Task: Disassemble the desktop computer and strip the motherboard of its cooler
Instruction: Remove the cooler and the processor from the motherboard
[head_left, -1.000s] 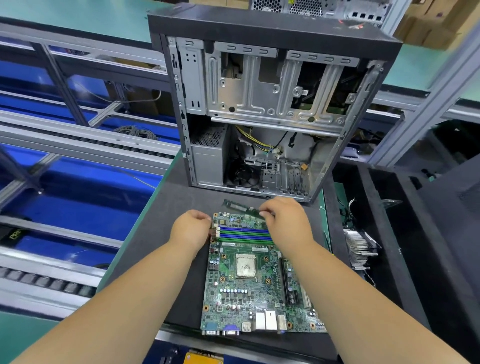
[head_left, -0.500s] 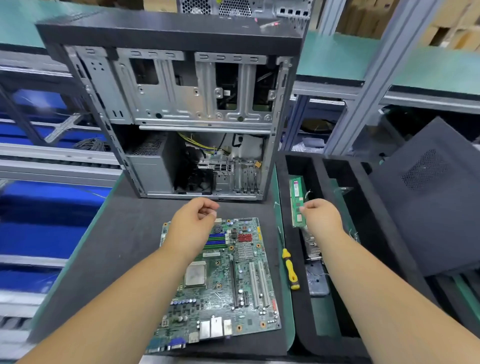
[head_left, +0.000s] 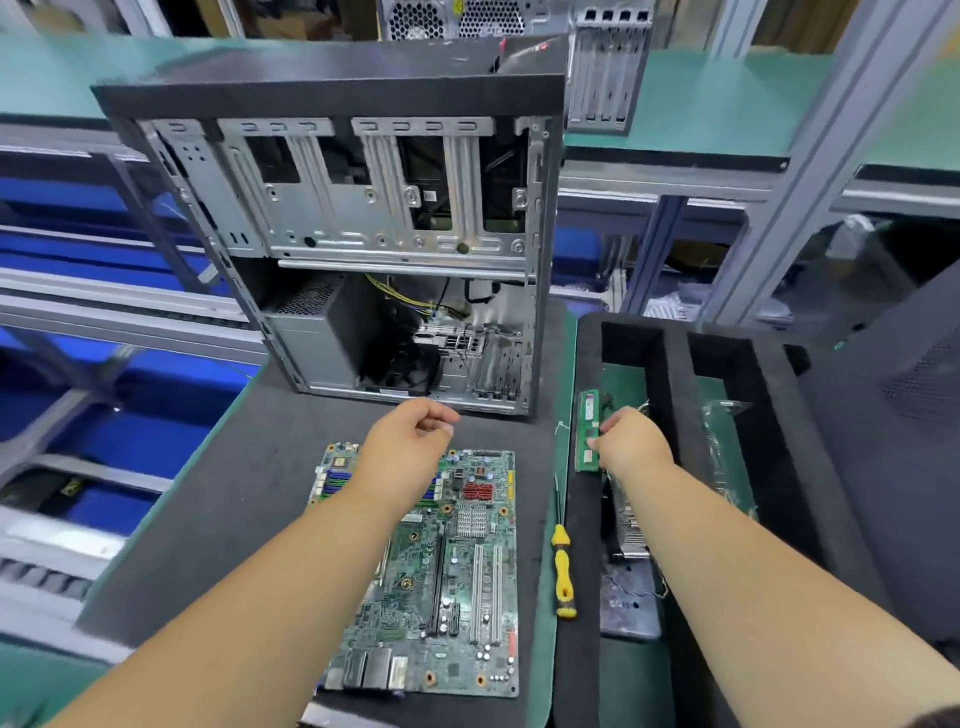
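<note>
The black foam tray (head_left: 670, 364) holds a green memory stick (head_left: 587, 431), pinched by the right hand (head_left: 631, 441). The left hand (head_left: 410, 441), loosely curled and holding nothing, hovers over the bare green motherboard (head_left: 457, 571) lying flat on the mat (head_left: 234, 493).

- The open desktop case (head_left: 332, 218) was bare grey sheet metal inside, dull-shiny, under a matt black top panel.
- The green circuit motherboard (head_left: 467, 571), in front of the case, looked glossy, with plastic slots.
- The dark mat (head_left: 249, 493) beneath it looked matt and soft.
- The screwdriver (head_left: 563, 577), right of the motherboard, had a smooth yellow plastic handle.
- The black foam tray (head_left: 670, 374) beyond looked matt and porous.
</note>
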